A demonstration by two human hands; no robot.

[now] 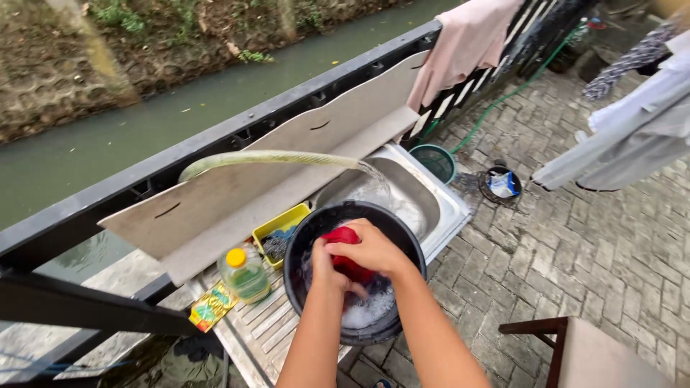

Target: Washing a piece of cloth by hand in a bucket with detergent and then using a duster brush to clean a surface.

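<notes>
A black bucket (309,230) with soapy water stands on the steel drainboard beside a sink. Over it, both hands grip a red cloth (343,236). My right hand (374,249) closes over the top of the cloth. My left hand (323,271) holds it from below, close to the foam. A pale green hose (266,156) arcs from the left and pours water into the steel sink (420,197) just behind the bucket.
A bottle of yellow liquid (246,274), a yellow sachet (212,305) and a yellow tray with scrubbers (277,233) sit left of the bucket. A black railing (215,140) borders a canal. Laundry hangs at right; a small green tub (433,161) sits on the brick paving.
</notes>
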